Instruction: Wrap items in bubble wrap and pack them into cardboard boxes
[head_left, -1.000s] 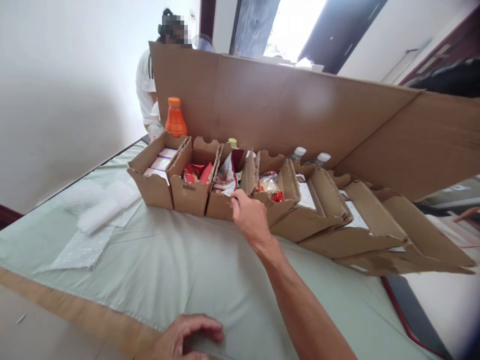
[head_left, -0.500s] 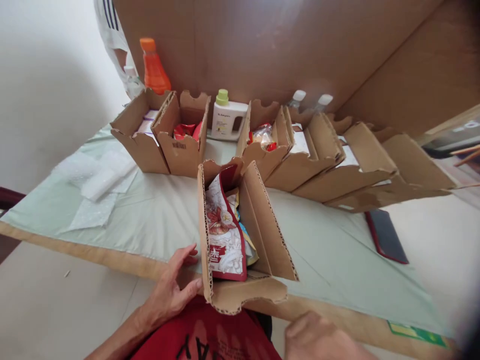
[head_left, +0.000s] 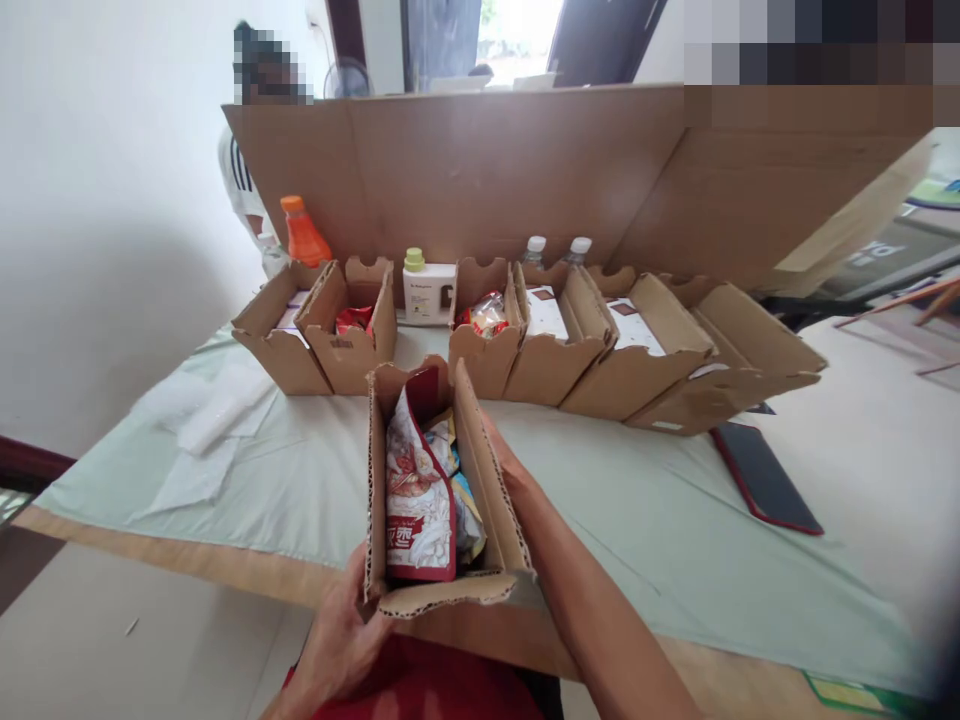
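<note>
Two hands flank one near box [head_left: 442,600], a lidless cardboard bin at the close edge of the desk [head_left: 637,520], well out in front of the row. The step in hand looks like bracing that box from both sides. The left hand [head_left: 341,630] has its fingers part-closed around the near left corner, thumb below the front flap. The right hand [head_left: 499,452] lies along the far right side; the wall hides its fingers, so their grip cannot be told. Any next move seems to call for even pressure from both sides, since the near end juts past the edge; whether the base rests there is unclear.

Inside leans a white-and-maroon pouch [head_left: 420,500] against the left wall, with smaller yellow-and-blue packets [head_left: 463,510] beside it.

Six boxes [head_left: 281,365] stand behind. From the left: purple-edged white packs [head_left: 291,312]; a red packet [head_left: 352,320]; then, past a gap with a green-capped jug [head_left: 426,295], a clear-and-red wrapped pack [head_left: 489,316]; two white printed pieces [head_left: 546,314], one per box; the last box's contents are hidden.
</note>
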